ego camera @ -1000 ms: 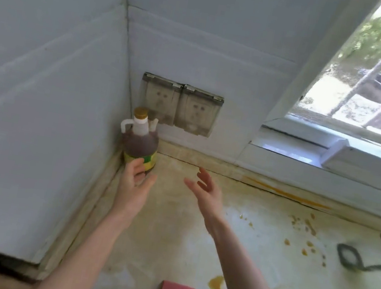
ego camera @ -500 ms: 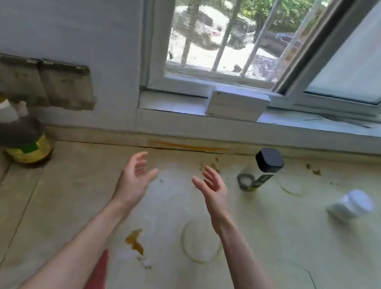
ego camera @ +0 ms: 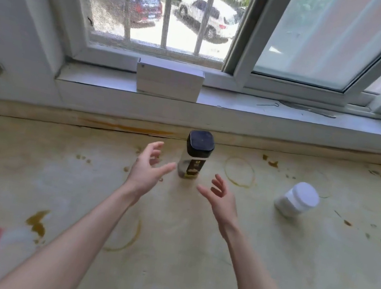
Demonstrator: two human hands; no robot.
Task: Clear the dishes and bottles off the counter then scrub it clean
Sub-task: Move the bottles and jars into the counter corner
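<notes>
Left hand (ego camera: 145, 170): fingers spread, empty, just beside the black-capped bottle (ego camera: 195, 156)
Right hand (ego camera: 219, 198): likewise spread and empty, flanking it, likely to cup it from both sides
Bottle: upright on the stained counter (ego camera: 191, 246), near the sill
White jar (ego camera: 298, 200): further right, untouched

i see two bare forearms, no sleeves in view. left hand (ego camera: 144, 171) & right hand (ego camera: 221, 199) w/ slim fingers. no rings, watch or gloves.
</notes>
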